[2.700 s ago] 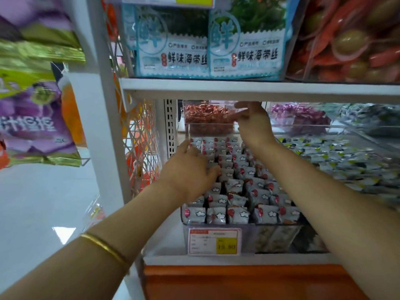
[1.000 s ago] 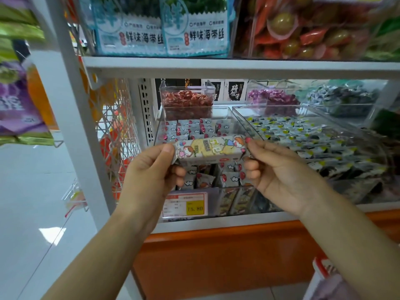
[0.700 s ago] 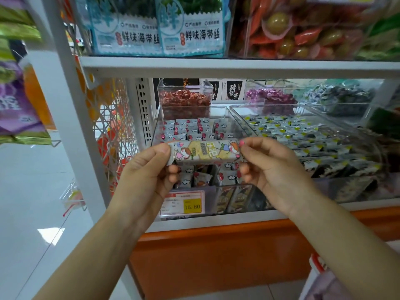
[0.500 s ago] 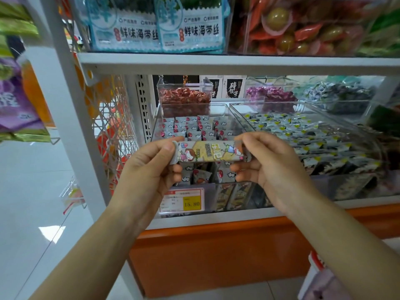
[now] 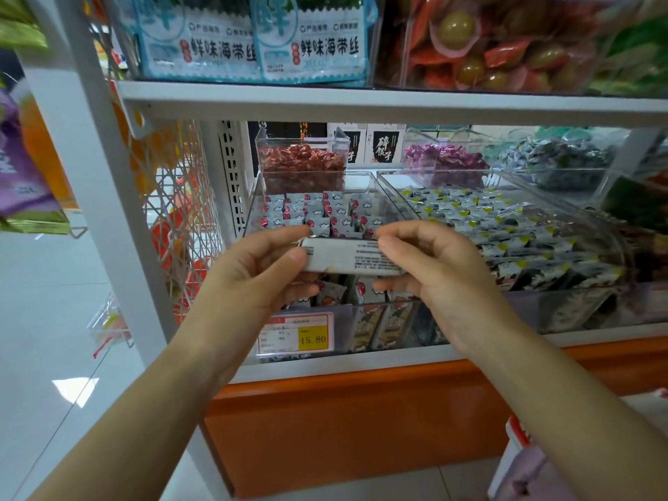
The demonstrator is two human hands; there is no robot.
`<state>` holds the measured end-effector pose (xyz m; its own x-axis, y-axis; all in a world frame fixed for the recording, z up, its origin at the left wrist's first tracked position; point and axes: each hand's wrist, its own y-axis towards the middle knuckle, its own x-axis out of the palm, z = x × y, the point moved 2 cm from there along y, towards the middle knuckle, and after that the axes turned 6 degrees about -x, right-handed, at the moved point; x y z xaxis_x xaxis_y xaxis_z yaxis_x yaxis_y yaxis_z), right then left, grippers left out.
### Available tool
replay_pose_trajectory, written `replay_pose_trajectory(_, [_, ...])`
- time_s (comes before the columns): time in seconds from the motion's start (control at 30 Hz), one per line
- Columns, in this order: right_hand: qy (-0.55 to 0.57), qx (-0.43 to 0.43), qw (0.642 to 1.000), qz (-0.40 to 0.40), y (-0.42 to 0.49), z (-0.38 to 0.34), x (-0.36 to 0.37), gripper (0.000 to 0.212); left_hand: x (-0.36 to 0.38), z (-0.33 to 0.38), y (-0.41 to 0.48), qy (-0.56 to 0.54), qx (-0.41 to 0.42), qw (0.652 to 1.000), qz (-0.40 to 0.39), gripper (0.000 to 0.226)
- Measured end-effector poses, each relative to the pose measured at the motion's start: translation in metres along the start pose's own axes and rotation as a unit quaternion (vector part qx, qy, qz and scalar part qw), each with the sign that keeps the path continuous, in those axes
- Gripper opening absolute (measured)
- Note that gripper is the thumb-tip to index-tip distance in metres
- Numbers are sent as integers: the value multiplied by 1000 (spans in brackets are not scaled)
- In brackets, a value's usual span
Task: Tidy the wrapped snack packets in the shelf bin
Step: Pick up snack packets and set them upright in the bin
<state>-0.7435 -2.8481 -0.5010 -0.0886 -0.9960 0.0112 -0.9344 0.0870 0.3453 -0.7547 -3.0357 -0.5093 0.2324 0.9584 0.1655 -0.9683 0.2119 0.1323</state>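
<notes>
A long snack packet (image 5: 347, 256) is held level in front of the shelf, its pale back with small print facing me. My left hand (image 5: 260, 269) pinches its left end and my right hand (image 5: 433, 269) pinches its right end. Behind it stands a clear shelf bin (image 5: 253, 211) with rows of small grey wrapped packets (image 5: 318, 213) marked with red dots and white clouds. The hands hide the bin's front rows.
A second clear bin (image 5: 614, 240) of black-and-yellow packets stands to the right. Small tubs of red candy (image 5: 302, 168) and purple candy (image 5: 444, 160) sit behind. A price tag (image 5: 296, 336) reads 15.80. A white shelf board (image 5: 361, 103) runs overhead and a white upright (image 5: 97, 175) stands at the left.
Earlier both hands were inside the bin among the packets. They came out holding the long packet, and it has been turned from its cartoon front to its printed back.
</notes>
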Motion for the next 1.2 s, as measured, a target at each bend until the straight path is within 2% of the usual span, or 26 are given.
replay_pose_trajectory(0.1, [-29, -22, 999, -5, 0, -1, 0, 10, 0, 3, -2, 40, 11, 999, -11, 36])
replay_pose_trajectory(0.23, [-133, -94, 987, -12, -2, -6, 1, 6, -1, 7, -6, 125, 34, 992, -11, 37])
replay_pose_trajectory(0.33, [-166, -135, 977, 6, -2, -8, 3, 7, 1, 9, -8, 198, 58, 979, -7, 33])
replay_pose_trajectory(0.43, [-201, -166, 965, 15, -2, -8, 5, 15, 2, 6, -8, 237, 39, 971, 2, 23])
replay_pose_trajectory(0.47, [-209, -170, 963, 10, -2, -8, 6, 16, 1, 6, -8, 236, 26, 971, 2, 28])
replay_pose_trajectory(0.63, [-204, -174, 963, -17, -3, -7, 11, 17, -2, 10, -6, 211, -1, 977, 5, 29])
replay_pose_trajectory(0.77, [-213, -172, 961, -38, -4, -5, 15, 17, -8, 9, -2, 193, -30, 981, 16, 15])
replay_pose_trajectory(0.97, [-194, -136, 970, -59, -2, -3, 13, 15, -12, 8, 0, 199, -8, 978, 58, 17])
replay_pose_trajectory(1.07, [-211, -141, 966, -47, -1, 0, 11, 22, -12, 6, 0, 233, 6, 971, 61, 16])
replay_pose_trajectory(1.2, [-196, -115, 974, 9, 0, 5, 10, 29, -6, 4, -4, 274, 12, 962, 13, 32])
